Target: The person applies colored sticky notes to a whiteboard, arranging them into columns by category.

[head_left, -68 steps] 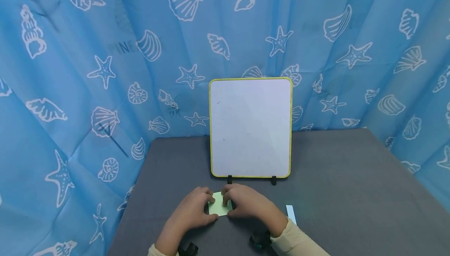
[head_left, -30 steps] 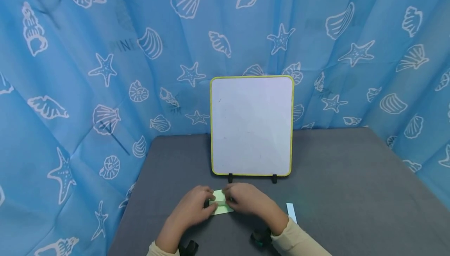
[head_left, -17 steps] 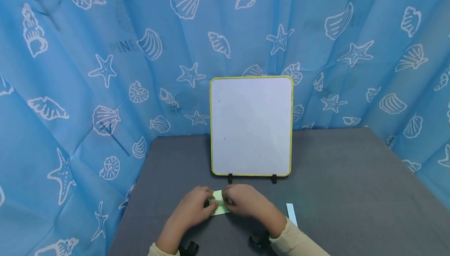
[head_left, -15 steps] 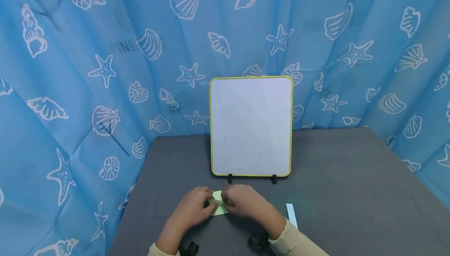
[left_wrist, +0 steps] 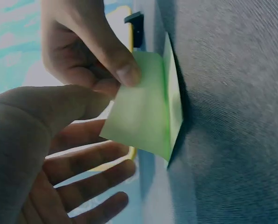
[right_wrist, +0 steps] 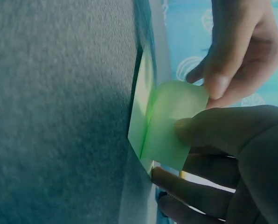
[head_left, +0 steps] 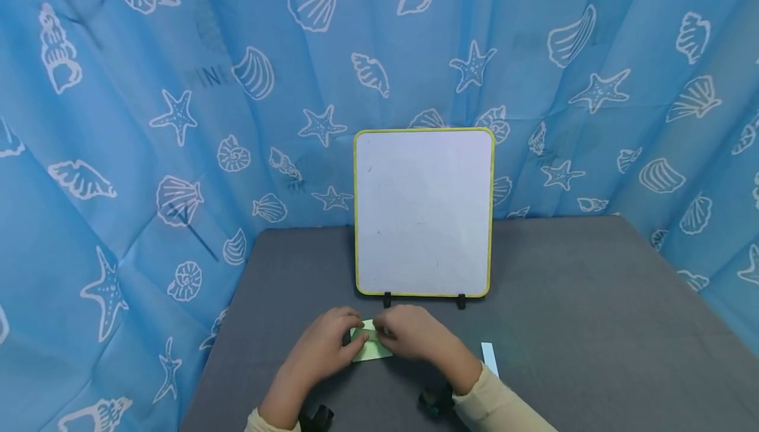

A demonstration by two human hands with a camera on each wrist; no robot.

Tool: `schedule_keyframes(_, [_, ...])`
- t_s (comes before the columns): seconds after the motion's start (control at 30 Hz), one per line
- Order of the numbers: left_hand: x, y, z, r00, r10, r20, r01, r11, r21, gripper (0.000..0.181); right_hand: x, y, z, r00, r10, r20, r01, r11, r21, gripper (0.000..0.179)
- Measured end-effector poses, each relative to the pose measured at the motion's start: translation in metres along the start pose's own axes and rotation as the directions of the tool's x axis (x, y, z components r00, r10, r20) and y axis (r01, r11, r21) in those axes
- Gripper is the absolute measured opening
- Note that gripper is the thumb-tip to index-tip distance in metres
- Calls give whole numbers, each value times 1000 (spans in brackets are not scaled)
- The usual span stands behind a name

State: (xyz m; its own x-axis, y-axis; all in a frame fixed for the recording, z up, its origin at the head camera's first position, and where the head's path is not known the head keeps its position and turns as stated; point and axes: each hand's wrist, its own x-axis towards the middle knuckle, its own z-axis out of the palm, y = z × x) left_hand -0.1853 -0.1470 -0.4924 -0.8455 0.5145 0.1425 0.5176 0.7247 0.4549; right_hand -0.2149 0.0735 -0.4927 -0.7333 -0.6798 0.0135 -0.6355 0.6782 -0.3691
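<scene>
A small pale green paper sheet point(head_left: 372, 351) lies on the grey cloth between my two hands, bent along a crease. One flap point(left_wrist: 141, 105) stands up from the part lying on the table. My left hand point(head_left: 326, 346) pinches the flap's left edge between thumb and fingers; the right wrist view shows that thumb point(right_wrist: 218, 85) at the corner. On the other side, my right hand point(head_left: 415, 334) pinches the flap, its thumb point(left_wrist: 128, 74) on the face and its fingers behind. The hands partly cover the paper's sides in the head view.
A yellow-rimmed whiteboard point(head_left: 423, 215) stands upright on black feet point(head_left: 461, 301) just beyond the hands. A white strip point(head_left: 489, 358) lies right of my right wrist, partly under the sleeve. Blue shell-patterned curtain point(head_left: 308, 175) hangs behind the grey table point(head_left: 569, 300).
The paper lay flat at first; its near part was then lifted into a raised flap. Since half a second ago the flap's edge shifted slightly away, with both hands moving a little forward.
</scene>
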Motion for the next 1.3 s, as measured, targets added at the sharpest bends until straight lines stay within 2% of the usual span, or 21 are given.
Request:
schedule_keyframes(0.1, [-3,4,-3,998,34,-62,-33,999,6,16,2,5,-1,1000,12,16,-13,998,63,21])
schedule_keyframes(0.23, [-6,10,-6,986,77,-147,-77,997,11,19,3,10,-2,1000,2,12,-3,995,102,17])
schedule_keyframes(0.33, [-9,12,-5,979,103,-176,-100,995,28,24,3,13,-3,1000,-1,5,0,993,118,15])
schedule_keyframes(0.43, [-13,12,1,980,122,-160,-115,992,51,24,3,16,-3,1000,5,12,-7,991,136,12])
schedule_keyframes(0.53, [-17,11,8,985,128,-115,-121,990,65,23,1,18,-3,1000,11,29,-16,988,156,13])
schedule_keyframes(0.77, [-18,11,20,997,75,18,-76,995,59,20,-1,20,-4,999,1,50,-10,981,194,13])
schedule_keyframes(0.97, [-18,15,24,996,89,10,-89,989,118,15,-2,19,-4,999,-22,37,14,978,207,12])
schedule_keyframes(1.3, [-14,16,25,996,81,35,-86,982,171,11,-3,20,-3,999,-34,25,27,973,227,13])
